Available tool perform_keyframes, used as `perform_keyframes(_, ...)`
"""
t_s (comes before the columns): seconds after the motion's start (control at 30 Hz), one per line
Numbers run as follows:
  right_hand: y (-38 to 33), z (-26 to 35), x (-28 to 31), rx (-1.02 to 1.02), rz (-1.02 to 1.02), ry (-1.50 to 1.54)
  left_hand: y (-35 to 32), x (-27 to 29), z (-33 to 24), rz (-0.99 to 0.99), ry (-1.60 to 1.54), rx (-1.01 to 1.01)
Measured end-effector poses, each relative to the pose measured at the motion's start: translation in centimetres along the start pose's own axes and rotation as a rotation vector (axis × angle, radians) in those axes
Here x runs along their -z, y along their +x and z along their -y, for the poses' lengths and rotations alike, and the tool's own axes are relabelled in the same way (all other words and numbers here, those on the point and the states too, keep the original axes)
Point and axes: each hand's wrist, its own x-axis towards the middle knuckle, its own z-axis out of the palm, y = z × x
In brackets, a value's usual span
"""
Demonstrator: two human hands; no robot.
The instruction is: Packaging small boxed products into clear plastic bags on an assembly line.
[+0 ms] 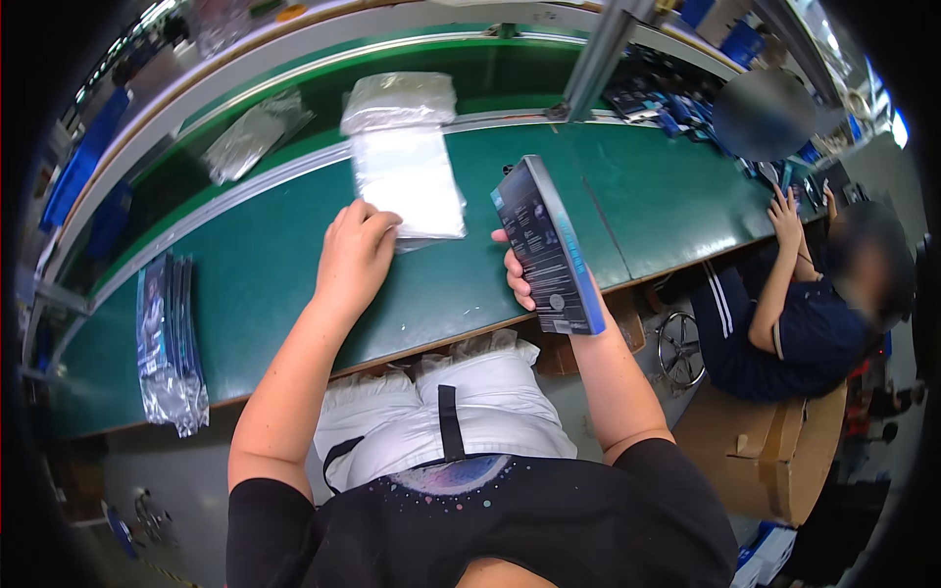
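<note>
My right hand point(516, 272) grips a slim dark retail box point(549, 250) with blue edges, held tilted above the front of the green table point(470, 284). The box's printed back is turned toward me, and part of my hand is hidden behind it. Further left, my left hand point(359, 243) has its fingers pinched at the near left corner of a stack of clear plastic bags point(410, 181). A crinkled bundle of plastic point(400, 101) lies across the stack's far end. How many bags my fingers grip cannot be seen.
Several bagged boxes point(169, 323) stand in a row at the table's left end. Behind the rail lies a loose plastic bag point(257, 135). A metal post point(600, 64) rises at the back. On the right, a co-worker point(814, 294) sits near piled dark packages point(667, 98) and a cardboard carton point(750, 446).
</note>
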Motion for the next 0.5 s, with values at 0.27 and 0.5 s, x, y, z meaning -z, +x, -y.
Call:
perform_keyframes(0.27, 3.0, -1.5, -6.9, -0.063, -0.235, -0.295, 0.2, 0.7, 0.0, -0.094, -0.244, -0.037)
perform_keyframes(0.5, 5.2, -1.1, -6.2, -0.185, -0.246, -0.270, 0.2, 1.4, 0.5, 0.016, -0.399, 0.095)
